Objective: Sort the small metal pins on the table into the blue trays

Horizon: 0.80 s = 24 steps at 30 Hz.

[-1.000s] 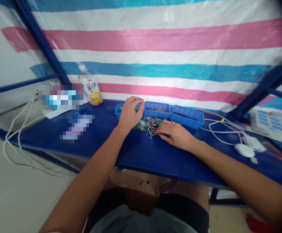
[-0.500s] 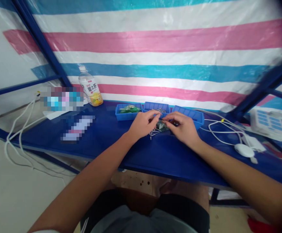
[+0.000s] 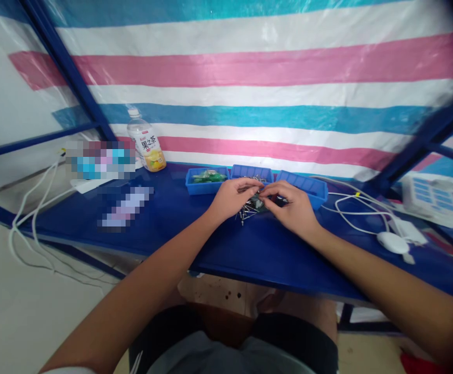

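**Two hands meeting over a heap of pins**

Both arms reached forward. The left hand (image 3: 229, 197) and right hand (image 3: 292, 209) met fingertip to fingertip, each pinched shut on something too small to make out. They hovered just above loose metal pins (image 3: 245, 212) on a blue table (image 3: 195, 234). Behind stood three blue bins (image 3: 206, 188). One bottle (image 3: 146, 148) read "果之茶". One white mouse (image 3: 392, 241) lay to the right.

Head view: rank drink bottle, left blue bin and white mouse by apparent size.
1. drink bottle, largest
2. left blue bin, wider but lower than the bottle, so it is a close call
3. white mouse, smallest, though it lies nearer the camera
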Each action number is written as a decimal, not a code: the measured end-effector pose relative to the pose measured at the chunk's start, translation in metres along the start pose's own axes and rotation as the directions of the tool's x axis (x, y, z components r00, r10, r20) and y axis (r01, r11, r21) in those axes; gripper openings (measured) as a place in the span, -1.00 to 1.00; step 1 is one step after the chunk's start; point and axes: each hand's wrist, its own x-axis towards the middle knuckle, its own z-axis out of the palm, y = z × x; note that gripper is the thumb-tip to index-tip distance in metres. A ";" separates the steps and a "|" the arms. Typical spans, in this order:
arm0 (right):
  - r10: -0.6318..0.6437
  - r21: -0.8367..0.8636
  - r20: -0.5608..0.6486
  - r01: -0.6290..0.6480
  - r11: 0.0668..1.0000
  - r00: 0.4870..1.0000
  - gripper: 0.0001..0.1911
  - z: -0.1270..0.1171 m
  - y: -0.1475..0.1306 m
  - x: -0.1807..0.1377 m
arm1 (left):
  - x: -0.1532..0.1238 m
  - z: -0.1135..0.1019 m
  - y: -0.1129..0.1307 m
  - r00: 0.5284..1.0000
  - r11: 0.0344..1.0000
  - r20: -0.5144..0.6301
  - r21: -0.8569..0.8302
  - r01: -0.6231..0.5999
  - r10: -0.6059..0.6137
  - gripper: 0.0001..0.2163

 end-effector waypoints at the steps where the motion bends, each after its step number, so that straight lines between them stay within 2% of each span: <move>1: 0.022 0.003 -0.005 -0.022 1.000 1.000 -0.92 0.001 0.000 0.000 | 0.000 -0.001 -0.001 1.000 1.000 -0.007 -0.022 0.010 -0.010 -0.83; 5: 0.101 0.032 -0.059 -0.099 0.995 0.993 -0.89 0.002 0.002 -0.001 | 0.001 -0.003 -0.003 0.995 0.995 -0.063 -0.066 0.071 -0.075 -0.76; 8: 0.103 0.059 -0.090 -0.098 0.993 0.991 -0.88 0.002 0.003 0.000 | 0.000 -0.004 0.000 0.989 0.994 -0.101 -0.009 0.111 -0.111 -0.69; 10: 0.078 0.049 -0.096 -0.074 0.996 0.992 -0.85 0.000 0.003 0.001 | -0.001 -0.004 0.002 0.989 0.990 -0.083 0.058 0.126 -0.121 -0.69; 16: 0.015 -0.061 0.014 -0.014 0.998 1.000 -0.86 -0.003 0.004 0.002 | -0.003 -0.002 0.004 0.994 0.987 -0.028 0.124 0.105 -0.102 -0.67; 21: 0.116 -0.071 0.045 -0.113 0.991 0.992 -0.91 0.000 0.007 0.000 | -0.002 -0.003 0.004 0.995 0.983 -0.042 0.154 0.098 -0.092 -0.65; 24: 0.166 -0.027 0.042 -0.165 0.986 0.985 -0.86 0.004 0.009 -0.002 | -0.003 -0.005 0.005 0.993 0.983 -0.047 0.147 0.112 -0.107 -0.60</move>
